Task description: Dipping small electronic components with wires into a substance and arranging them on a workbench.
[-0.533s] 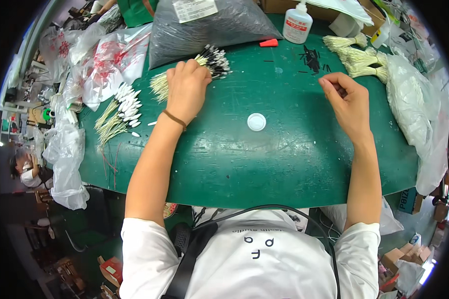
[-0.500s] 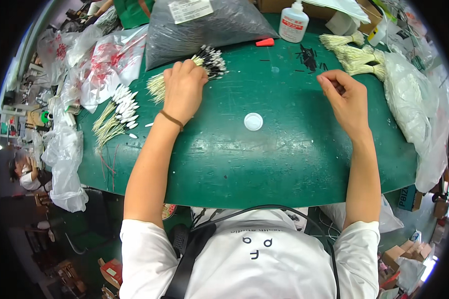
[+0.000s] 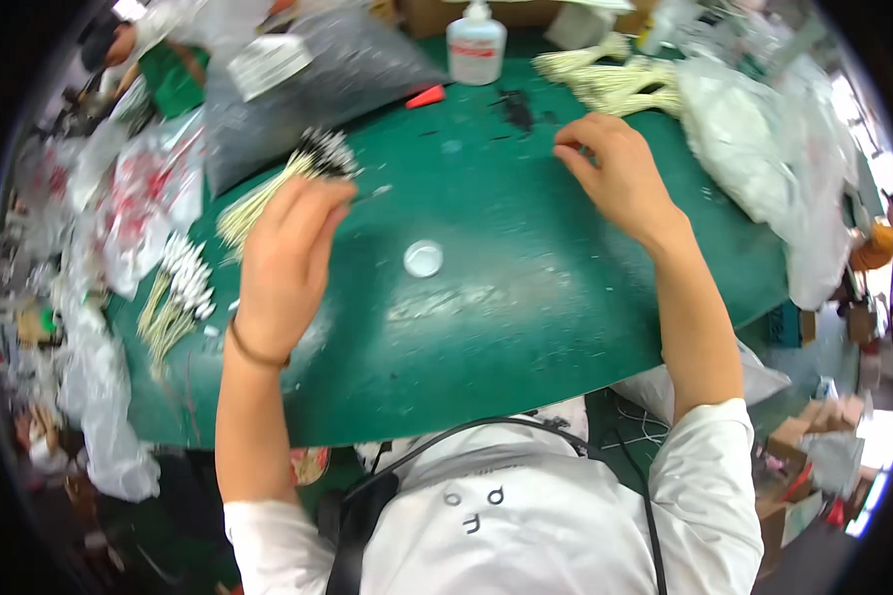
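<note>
My left hand [image 3: 293,248] is raised over the left part of the table, thumb and fingers pressed together. From its fingertips sticks out a small wire end [image 3: 379,189] with a dark section and a whitish tip, blurred by motion. Beside and beyond it lies a bundle of pale yellow wires [image 3: 258,210] with black and whitish ends. My right hand [image 3: 620,174] hovers at the right, fingers curled into a pinch; whatever they hold, if anything, is too small to see. Short black tubes [image 3: 515,109] lie in a pile beyond it. A round white dish [image 3: 423,259] sits mid-table.
White-tipped wires [image 3: 184,288] lie at the left. A large grey bag [image 3: 318,84] is at the back, with a red cap [image 3: 426,96] and white bottle [image 3: 476,48]. Pale wire bundles [image 3: 625,84] and a plastic bag [image 3: 744,149] are at the right.
My left hand has come away from the black-ended wire bundle, toward me, with a wire end at its fingertips. My right hand stays pinched. The whole view has turned and shifted.
</note>
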The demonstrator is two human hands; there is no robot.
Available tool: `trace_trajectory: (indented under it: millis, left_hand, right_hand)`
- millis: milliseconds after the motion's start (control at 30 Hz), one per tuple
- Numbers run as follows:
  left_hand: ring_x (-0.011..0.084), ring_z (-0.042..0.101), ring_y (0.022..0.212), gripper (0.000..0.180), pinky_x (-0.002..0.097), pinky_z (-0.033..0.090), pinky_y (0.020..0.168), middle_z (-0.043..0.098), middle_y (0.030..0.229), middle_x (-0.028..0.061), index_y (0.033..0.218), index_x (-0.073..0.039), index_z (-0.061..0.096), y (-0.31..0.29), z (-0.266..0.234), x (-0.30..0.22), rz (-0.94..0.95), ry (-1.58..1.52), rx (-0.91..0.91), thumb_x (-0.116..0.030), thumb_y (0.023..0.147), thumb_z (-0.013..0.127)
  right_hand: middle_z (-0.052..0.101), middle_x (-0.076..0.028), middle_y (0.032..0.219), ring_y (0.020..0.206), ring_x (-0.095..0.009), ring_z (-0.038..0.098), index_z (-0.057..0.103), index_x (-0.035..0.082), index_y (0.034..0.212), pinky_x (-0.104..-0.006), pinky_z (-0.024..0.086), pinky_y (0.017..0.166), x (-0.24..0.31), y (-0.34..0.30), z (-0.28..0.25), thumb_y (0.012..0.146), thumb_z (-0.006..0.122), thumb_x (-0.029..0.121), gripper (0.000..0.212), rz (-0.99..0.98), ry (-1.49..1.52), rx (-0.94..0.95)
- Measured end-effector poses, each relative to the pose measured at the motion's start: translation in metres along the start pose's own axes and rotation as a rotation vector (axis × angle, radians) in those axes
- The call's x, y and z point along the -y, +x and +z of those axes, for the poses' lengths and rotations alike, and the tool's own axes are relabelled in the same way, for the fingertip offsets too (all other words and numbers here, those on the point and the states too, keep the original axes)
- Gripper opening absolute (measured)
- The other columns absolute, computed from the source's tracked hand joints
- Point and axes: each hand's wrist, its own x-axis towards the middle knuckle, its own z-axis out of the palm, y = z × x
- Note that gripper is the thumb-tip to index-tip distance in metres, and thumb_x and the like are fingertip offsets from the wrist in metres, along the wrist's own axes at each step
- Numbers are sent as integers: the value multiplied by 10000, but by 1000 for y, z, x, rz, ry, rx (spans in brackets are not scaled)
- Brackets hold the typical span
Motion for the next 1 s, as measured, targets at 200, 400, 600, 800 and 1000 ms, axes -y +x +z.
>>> trace_trajectory:
  millis: [200,400,600,800,1000]
  left_hand:
    - [265,588,766,175,329,483,666,577,896,136,1006,19,658,-36,-4,-10,-84,57,11,82,843,659]
    - [225,585,756,146,298,472,646,587,881,118,999,23,669,-47,8,4,-130,-11,-100,80,865,658]
    - [309,625,825,190,377,513,717,626,910,149,1004,5,690,-44,15,15,-56,155,-144,54,821,698]
    - [292,623,785,196,360,507,681,617,874,121,974,-5,683,-42,12,25,-102,193,-177,59,791,710]
    - [276,625,761,228,345,509,654,625,869,118,969,-10,688,-47,22,42,-55,97,-165,74,761,724]
  right_hand:
    - [714,-169,948,840,-282,698,699,4,1015,-343,531,762,-82,-27,-113,906,662,112,157,128,-367,-387]
    - [714,-190,848,783,-342,699,712,8,853,-390,530,700,-182,-13,-212,792,622,69,125,509,-545,91]
    - [669,-152,722,613,-297,592,678,9,810,-405,510,639,-442,-34,-191,758,625,110,126,119,-797,662]
    - [555,-227,1377,1290,-403,509,543,34,1346,-431,397,1081,-527,-35,-141,992,424,197,407,691,-814,522]
    - [650,-216,1157,1095,-424,602,621,53,1169,-446,471,939,-531,-37,-131,934,435,132,309,519,-550,99]
